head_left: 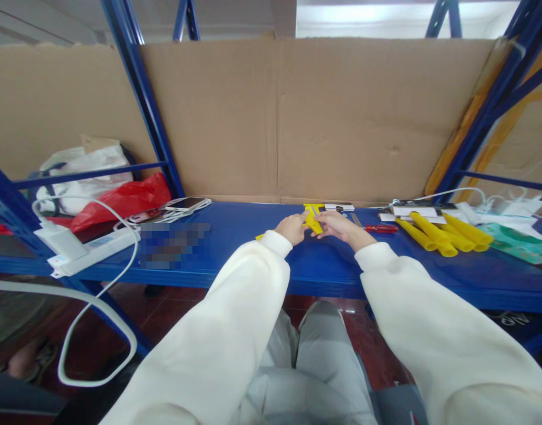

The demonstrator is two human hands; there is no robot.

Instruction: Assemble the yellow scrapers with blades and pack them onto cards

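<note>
A yellow plastic piece (314,218) with a wide flat top is held between both hands above the blue shelf. My left hand (292,229) has its fingers closed on the piece's left side. From the right, my right hand (339,226) pinches the same piece. Part of another yellow item (259,236) shows beside my left sleeve, mostly hidden. Just right of my right hand lies a red screwdriver (381,228). Several yellow tapered tubes (432,229) rest in a pile farther right.
On the left are a white power strip (96,248) with looping cable, a phone (187,204) and a red bag (120,200). White-and-black packets (419,211) and a green packet (518,242) lie right. Cardboard (341,118) stands behind the blue shelf (239,221).
</note>
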